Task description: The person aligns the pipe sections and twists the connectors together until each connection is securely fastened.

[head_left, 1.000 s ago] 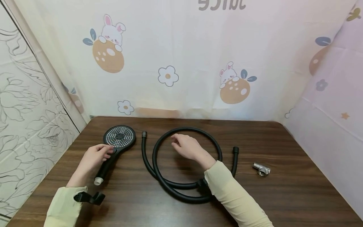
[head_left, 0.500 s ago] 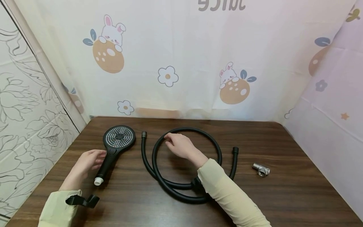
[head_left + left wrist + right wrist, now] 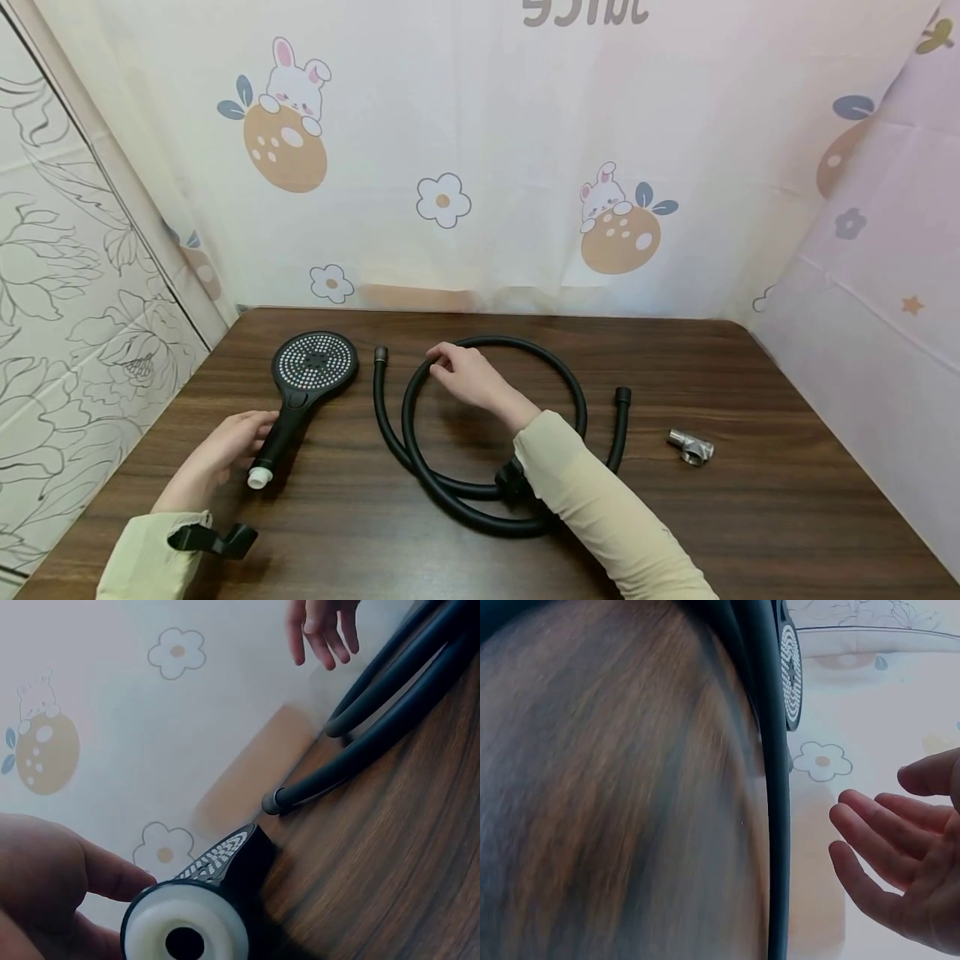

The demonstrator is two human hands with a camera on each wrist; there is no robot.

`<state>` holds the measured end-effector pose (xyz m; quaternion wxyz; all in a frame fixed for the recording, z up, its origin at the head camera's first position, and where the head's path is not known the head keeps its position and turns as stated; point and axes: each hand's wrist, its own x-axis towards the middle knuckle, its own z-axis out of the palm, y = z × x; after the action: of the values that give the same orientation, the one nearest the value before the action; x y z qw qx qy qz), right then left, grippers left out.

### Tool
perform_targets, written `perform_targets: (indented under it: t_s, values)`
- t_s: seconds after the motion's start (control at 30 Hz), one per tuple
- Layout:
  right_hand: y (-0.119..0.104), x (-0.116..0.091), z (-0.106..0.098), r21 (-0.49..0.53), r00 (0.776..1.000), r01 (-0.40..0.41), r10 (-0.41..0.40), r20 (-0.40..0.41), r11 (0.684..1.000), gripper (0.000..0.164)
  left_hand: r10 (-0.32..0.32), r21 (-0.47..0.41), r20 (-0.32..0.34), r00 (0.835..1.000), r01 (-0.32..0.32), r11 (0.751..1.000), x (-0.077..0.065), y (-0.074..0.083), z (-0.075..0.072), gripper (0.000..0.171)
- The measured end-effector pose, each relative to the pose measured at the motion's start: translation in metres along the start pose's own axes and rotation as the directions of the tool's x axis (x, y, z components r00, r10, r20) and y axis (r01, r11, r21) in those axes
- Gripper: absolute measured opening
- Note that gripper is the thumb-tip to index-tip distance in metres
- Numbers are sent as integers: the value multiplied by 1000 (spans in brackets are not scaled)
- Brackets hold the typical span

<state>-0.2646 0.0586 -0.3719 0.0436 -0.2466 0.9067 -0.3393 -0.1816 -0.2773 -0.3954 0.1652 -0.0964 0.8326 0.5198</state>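
Note:
A black handheld shower head [image 3: 315, 362] lies on the table at the left, spray face up, its white threaded handle end [image 3: 187, 930] toward the person. Along the left side of its handle is my left hand [image 3: 225, 454], fingertips right at the handle and fingers relaxed. A black shower hose [image 3: 570, 387] lies coiled in the middle of the table. My right hand [image 3: 472, 377] hovers over the left part of the coil; in the right wrist view its fingers [image 3: 881, 847] are loosely bent, with nothing between them and the thumb.
A small chrome T-shaped fitting [image 3: 692, 447] lies to the right of the hose. The hose's two ends point away, one beside the shower head. Behind the wooden table [image 3: 750, 517] hangs a printed cloth [image 3: 510, 167]. Black straps sit at the cuffs.
My left hand has come down from the neck of the shower head to the left side of its handle. My right hand has shifted left over the hose coil.

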Motion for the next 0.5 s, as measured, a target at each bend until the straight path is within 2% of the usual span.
perform_targets:
  t_s: [0.2, 0.37, 0.5]
  values:
    - [-1, 6, 1, 198, 997, -66, 57, 48, 978, 29, -8, -43, 34, 999, 10, 999, 0, -4, 0, 57]
    - [-4, 12, 4, 363, 992, -124, 104, 73, 924, 29, -21, -89, 53, 998, 25, 996, 1, -6, -3, 55]
    - [-4, 14, 7, 472, 989, -148, 125, 80, 869, 30, -8, -105, 55, 998, 14, 994, 1, -5, 0, 50]
